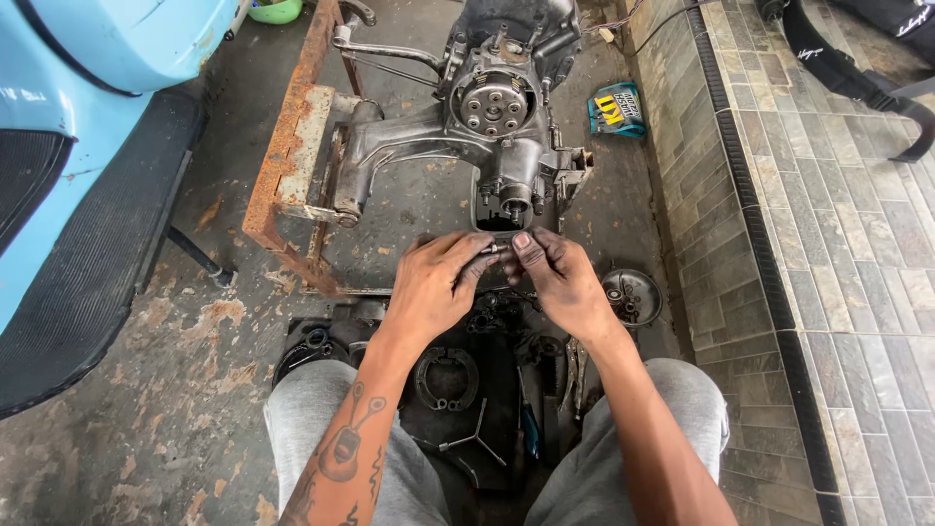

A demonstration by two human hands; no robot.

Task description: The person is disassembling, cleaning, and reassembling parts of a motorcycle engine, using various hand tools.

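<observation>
While both hands, left hand (429,287) and right hand (563,282), grip small metal part (490,250) below engine (492,107).

Engine casing (487,136) on rusty frame (292,166) blocks reach ahead. Scooter body (88,195) walls off left. Parts tray (458,390) (brake shoes, wrench, small bits) crowds space between knees. Open concrete floor (166,409) lower left; tiled step (828,273) rises right.
</observation>
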